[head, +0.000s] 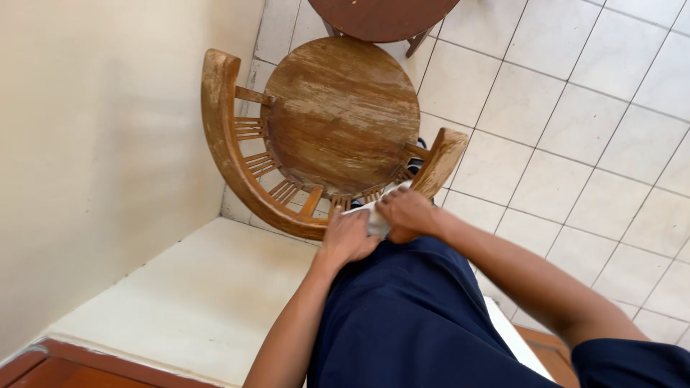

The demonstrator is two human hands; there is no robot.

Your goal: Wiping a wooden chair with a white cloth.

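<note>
seen from above, two hands bunch a white cloth [375, 218] against the curved back rail of a round wooden chair [341, 115] at the centre of the frame.

the left hand [348, 237] and right hand [406, 214] both press closed on the cloth, apparently mid-wipe along the rail; next likely calls for sliding it toward the armrest at centre right. a second round table [381, 16] sits at the top edge.

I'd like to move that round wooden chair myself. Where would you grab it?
Probably by the curved backrest rail, from behind the chair, where the person stands. The rail is a thick arc on spindles, open underneath, so fingers can wrap it. Both the left hand and right hand already rest there on a white cloth.
</note>
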